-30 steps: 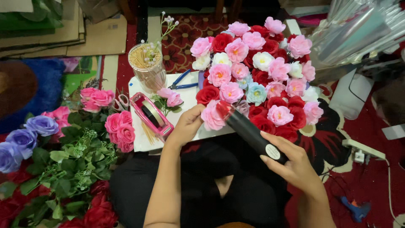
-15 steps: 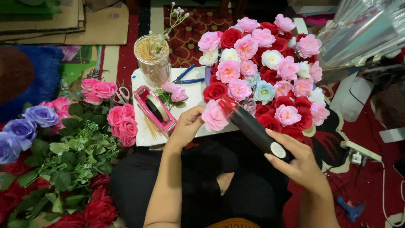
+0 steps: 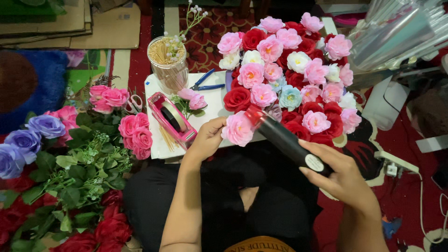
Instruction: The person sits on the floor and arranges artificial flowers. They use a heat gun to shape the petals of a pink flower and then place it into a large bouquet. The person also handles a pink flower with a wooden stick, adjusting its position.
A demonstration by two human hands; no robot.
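- Red patterned carpet point(image 3: 205, 37) lies beyond the white desk point(image 3: 212, 100).
- Left hand point(image 3: 207, 140) fingers pinch a pink fabric rose point(image 3: 238, 129).
- Right hand point(image 3: 343, 175) fingers wrap a black cylindrical tube point(image 3: 284, 140), its tip touching the rose.

The left hand point(image 3: 207, 140) has carried its pink rose point(image 3: 238, 129) toward three o'clock, against the red tip of the black tube point(image 3: 284, 140), whose rear end has lowered toward five o'clock
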